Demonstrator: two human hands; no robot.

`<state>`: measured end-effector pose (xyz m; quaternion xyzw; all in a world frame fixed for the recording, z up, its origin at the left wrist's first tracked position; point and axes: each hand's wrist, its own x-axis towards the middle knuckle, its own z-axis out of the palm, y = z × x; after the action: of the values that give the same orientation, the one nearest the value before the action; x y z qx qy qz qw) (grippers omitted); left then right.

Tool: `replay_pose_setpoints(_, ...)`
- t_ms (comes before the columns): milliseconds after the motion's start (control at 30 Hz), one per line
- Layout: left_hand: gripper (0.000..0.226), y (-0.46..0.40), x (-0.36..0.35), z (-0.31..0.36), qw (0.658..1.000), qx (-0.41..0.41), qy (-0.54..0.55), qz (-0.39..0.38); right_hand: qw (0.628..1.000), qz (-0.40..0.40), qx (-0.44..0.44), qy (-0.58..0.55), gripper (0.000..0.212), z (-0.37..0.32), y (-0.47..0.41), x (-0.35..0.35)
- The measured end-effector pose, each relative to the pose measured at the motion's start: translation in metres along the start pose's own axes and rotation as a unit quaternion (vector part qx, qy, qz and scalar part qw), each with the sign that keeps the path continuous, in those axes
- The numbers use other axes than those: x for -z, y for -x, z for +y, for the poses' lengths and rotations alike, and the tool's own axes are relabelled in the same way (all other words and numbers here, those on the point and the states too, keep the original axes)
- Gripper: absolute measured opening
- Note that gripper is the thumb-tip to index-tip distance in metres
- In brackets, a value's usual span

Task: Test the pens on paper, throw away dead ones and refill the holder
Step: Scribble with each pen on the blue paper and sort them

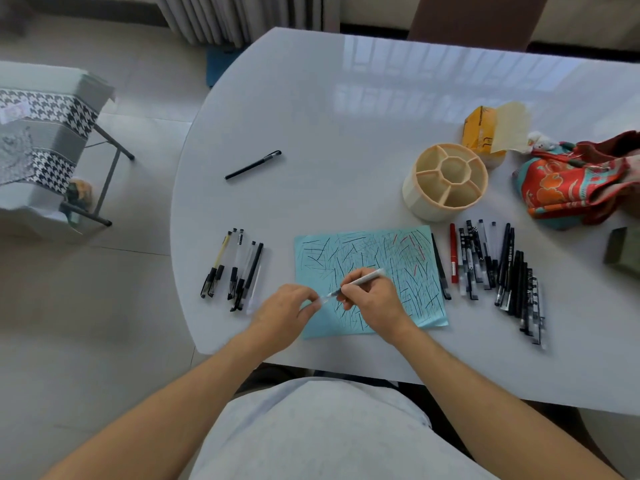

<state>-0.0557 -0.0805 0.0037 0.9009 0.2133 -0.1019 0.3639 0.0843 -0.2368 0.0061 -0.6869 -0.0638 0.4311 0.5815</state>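
Here, the right hand (375, 301) grips a slim white pen (360, 281) over scribbled light-blue paper (408, 268); the left hand (287, 311) pinches its tip end.

Soft daylight falls from beyond the hands, leaving pale window glare on the glossy white oval table (398, 81). Shadows are faint. Wide-angle bending curves the edges; corners look slightly soft.

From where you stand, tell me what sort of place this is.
Probably a home dining or living room: a glossy white table, curtains reaching the tiled floor, and a tissue pack beside a patterned cloth bag.
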Motion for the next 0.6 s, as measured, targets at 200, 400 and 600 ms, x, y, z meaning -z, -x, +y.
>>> replay_pose_setpoints(200,0.018,-0.004,-0.002,0.014,1.0,-0.014,-0.015,-0.009,0.999,-0.015,-0.026,-0.036,0.005,0.005,0.005,0.008)
replay_pose_setpoints(400,0.018,-0.019,0.003,0.031,0.999,-0.041,-0.027,-0.019,0.997,0.023,0.006,-0.069,0.011,-0.001,0.01,0.02)
replay_pose_setpoints(600,0.019,-0.032,0.009,0.044,0.997,-0.059,-0.044,-0.03,0.995,0.064,0.038,-0.062,0.011,-0.009,0.009,0.028)
